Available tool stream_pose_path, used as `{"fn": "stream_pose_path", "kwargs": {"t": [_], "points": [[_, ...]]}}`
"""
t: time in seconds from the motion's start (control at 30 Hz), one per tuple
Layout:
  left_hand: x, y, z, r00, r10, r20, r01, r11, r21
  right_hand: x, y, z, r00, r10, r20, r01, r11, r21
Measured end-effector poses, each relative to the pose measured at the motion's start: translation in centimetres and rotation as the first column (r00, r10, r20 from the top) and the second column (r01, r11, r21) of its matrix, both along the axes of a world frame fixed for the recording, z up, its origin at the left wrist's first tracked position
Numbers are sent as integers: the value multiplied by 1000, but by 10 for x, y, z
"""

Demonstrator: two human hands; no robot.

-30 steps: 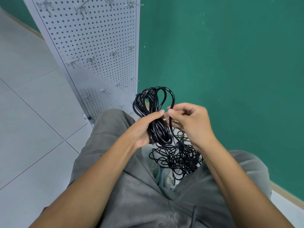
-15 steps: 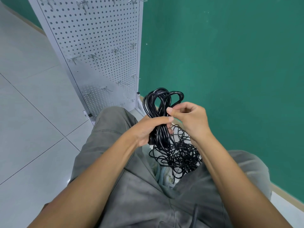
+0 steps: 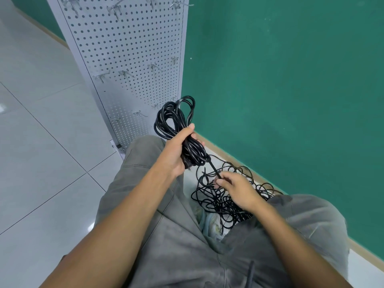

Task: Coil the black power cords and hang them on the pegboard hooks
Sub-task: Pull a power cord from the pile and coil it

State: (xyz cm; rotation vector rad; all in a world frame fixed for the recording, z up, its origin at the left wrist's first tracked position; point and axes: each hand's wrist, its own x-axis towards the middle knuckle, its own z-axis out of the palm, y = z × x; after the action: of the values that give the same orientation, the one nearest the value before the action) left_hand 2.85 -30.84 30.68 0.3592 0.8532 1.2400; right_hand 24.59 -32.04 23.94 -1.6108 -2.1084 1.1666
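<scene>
Right hand has dropped below the coil, fingers pinching loose cord; left hand grips the coil; coiling unfinished.

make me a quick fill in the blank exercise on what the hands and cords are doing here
1. The coiled bundle of black cord is gripped by the ____ hand.
2. The right hand pinches a strand above the loose ____ of cord on the floor.
3. The hooks on the pegboard hold ____ cords.
4. The wall beside the pegboard is ____.

Missing words: left; tangle; no; green
</scene>
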Motion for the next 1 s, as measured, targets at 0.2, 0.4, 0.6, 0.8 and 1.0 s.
{"fn": "stream_pose_path", "kwargs": {"t": [0.2, 0.4, 0.6, 0.8, 1.0], "points": [[-10, 6, 4, 995, 93, -27, -95, 994, -59, 9, 24, 29, 968, -222, -115, 245, 930, 274], [9, 9, 12, 999, -20, 36, 19, 1000, 7, 15, 61, 82, 924, -263, -277, 376, 754, 538], [22, 36, 48, 998, -15, 57, 13, 999, 47, 25, 94, 148, 964, -153, -217, 263, 664, 700], [26, 53, 81, 998, -32, 55, 27, 996, 89, 40, 102, 163, 948, -197, -249, 313, 705, 637], [22, 58, 82, 1000, -31, 2, 31, 995, 93, 49, 93, 101, 967, -185, 176, 65, 844, 533]]}}
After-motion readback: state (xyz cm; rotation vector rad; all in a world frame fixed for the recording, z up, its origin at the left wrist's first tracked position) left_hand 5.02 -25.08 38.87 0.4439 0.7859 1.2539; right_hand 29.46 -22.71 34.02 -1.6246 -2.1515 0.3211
